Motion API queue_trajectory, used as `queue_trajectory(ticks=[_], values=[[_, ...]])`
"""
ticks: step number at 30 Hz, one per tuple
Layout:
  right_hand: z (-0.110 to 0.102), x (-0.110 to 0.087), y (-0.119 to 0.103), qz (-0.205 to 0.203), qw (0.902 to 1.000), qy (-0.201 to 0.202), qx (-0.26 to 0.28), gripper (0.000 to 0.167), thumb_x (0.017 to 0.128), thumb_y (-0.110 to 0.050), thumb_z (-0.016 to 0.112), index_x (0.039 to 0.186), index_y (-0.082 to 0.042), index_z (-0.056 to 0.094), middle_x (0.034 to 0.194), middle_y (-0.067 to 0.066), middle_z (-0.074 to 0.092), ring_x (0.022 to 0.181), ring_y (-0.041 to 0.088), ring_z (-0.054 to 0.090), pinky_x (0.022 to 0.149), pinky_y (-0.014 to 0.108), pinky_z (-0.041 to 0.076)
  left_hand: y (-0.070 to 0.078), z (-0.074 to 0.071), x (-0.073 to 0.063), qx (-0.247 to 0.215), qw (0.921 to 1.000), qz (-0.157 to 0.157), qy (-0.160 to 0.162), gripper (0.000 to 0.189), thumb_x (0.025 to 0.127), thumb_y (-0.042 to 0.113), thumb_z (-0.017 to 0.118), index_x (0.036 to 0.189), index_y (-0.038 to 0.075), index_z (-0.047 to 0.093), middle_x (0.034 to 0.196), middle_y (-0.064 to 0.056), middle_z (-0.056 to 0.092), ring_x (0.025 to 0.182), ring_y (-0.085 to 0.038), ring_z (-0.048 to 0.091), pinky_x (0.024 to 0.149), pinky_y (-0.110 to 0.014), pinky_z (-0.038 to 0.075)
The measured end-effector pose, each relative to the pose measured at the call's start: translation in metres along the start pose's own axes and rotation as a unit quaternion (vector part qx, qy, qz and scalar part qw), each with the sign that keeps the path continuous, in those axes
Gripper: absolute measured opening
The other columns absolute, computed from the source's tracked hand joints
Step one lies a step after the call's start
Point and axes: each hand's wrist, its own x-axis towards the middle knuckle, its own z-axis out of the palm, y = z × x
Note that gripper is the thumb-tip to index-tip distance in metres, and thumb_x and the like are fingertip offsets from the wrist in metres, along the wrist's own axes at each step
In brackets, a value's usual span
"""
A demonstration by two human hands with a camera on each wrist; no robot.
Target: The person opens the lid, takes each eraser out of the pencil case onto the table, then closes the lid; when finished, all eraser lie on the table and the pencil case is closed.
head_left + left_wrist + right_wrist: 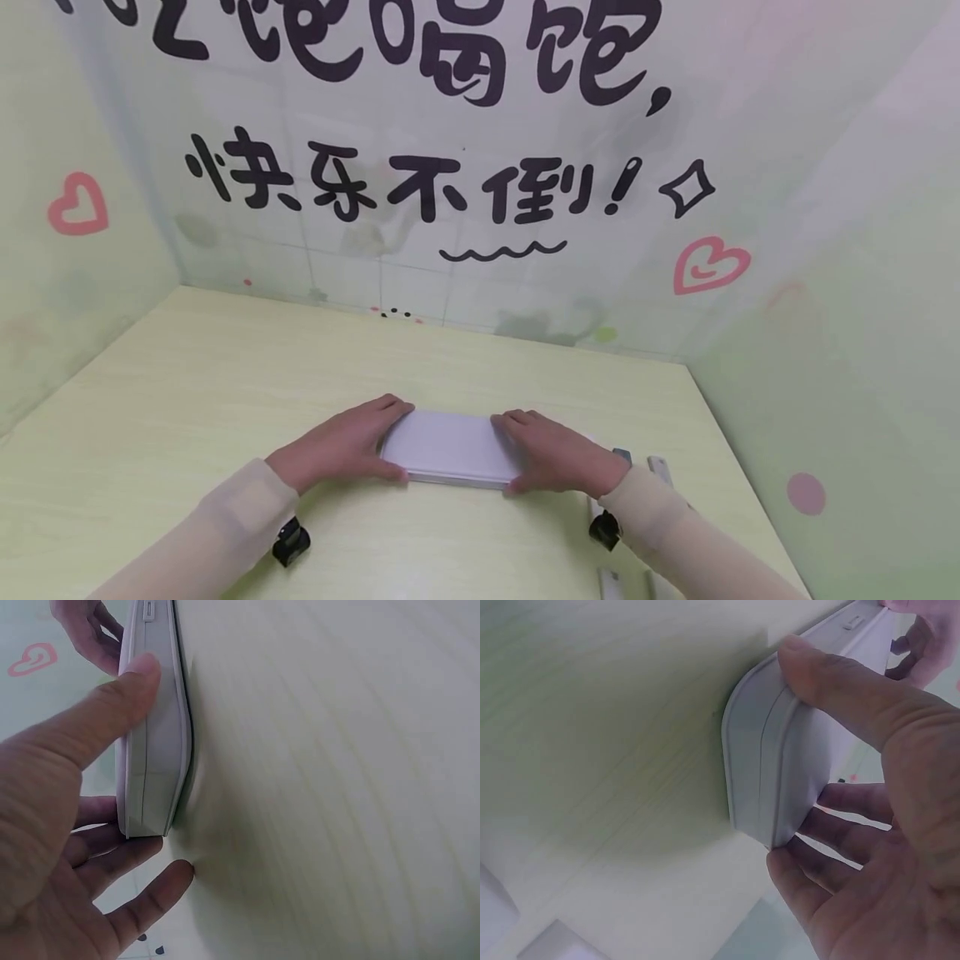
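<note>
A flat white case [459,446] with rounded corners lies on the table, in the middle of the head view. A seam runs along its side, and a small latch [149,610] shows on the front edge in the left wrist view. My left hand [341,446] grips the case's left end, thumb on the near side and fingers round the far side. At the opposite end, my right hand [561,457] holds it likewise. Its thumb presses the near edge in the right wrist view, with fingertips at the far corner of the case [750,757].
Several narrow pale pieces lie on the table [187,400] at the right, among them one strip [660,469] beyond my right forearm and another [611,583] nearer. Printed walls [360,275] close off the back and both sides.
</note>
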Motion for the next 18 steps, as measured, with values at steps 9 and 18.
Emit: queue_trajectory(ticks=[9, 18], values=[[0.0019, -0.0012, 0.0012, 0.006, 0.9999, 0.003, 0.012, 0.097, 0.077, -0.035, 0.094, 0.153, 0.000, 0.045, 0.153, 0.017, 0.055, 0.141, 0.034, 0.054, 0.119, 0.048, 0.046, 0.0016, -0.0028, -0.0019, 0.002, 1.0000, -0.001, -0.004, 0.100, 0.074, 0.050, 0.093, 0.150, 0.002, 0.051, 0.144, -0.008, 0.060, 0.121, -0.023, 0.064, 0.105, -0.046, 0.056], [-0.0013, -0.0024, 0.0007, 0.005, 0.9995, 0.005, 0.032, 0.096, 0.080, -0.033, 0.092, 0.155, 0.000, 0.043, 0.154, 0.017, 0.053, 0.142, 0.034, 0.052, 0.119, 0.049, 0.046, 0.0007, -0.0035, -0.0031, -0.008, 1.0000, 0.000, 0.002, 0.100, 0.076, 0.050, 0.092, 0.152, 0.002, 0.049, 0.145, -0.008, 0.059, 0.122, -0.024, 0.064, 0.105, -0.047, 0.056]])
